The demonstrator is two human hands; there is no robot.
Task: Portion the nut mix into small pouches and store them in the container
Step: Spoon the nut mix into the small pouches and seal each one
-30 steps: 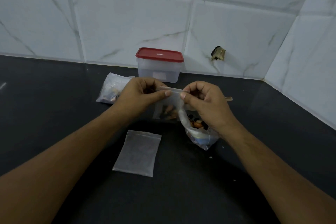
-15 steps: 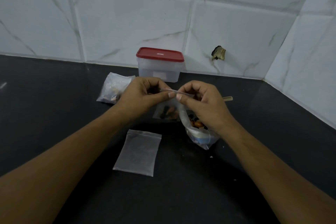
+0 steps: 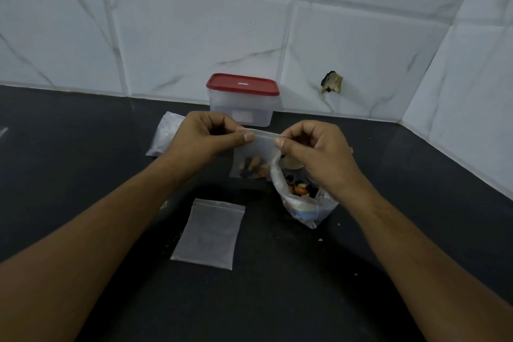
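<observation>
So, both hands are up over the bench pinching the top strip of one pouch. The left hand (image 3: pixel 205 139) has the left end between thumb and curled fingers, and the right hand (image 3: pixel 316 155) has the right end the same way, so they're apart with the strip stretched between them. That small pouch (image 3: pixel 254 151) hangs upright from the grip with a little heap of nuts (image 3: pixel 252 169) in its bottom; can't tell if the zip is actually pressed closed. Just below the right hand, the big bag of nut mix (image 3: pixel 302 200) sits on the dark bench (image 3: pixel 83 164) with its mouth open and nuts showing inside. Closer to the person, between the two forearms, an empty pouch (image 3: pixel 209 233) lies flat. Behind the left hand there's another clear pouch (image 3: pixel 166 133), half hidden, so no idea what's in it. Farther back, right up against the tiled wall (image 3: pixel 180 36), the container (image 3: pixel 241 111) stands with its red lid (image 3: pixel 243 84) on. A few pale crumbs (image 3: pixel 320 239) are scattered on the bench near the big bag.
</observation>
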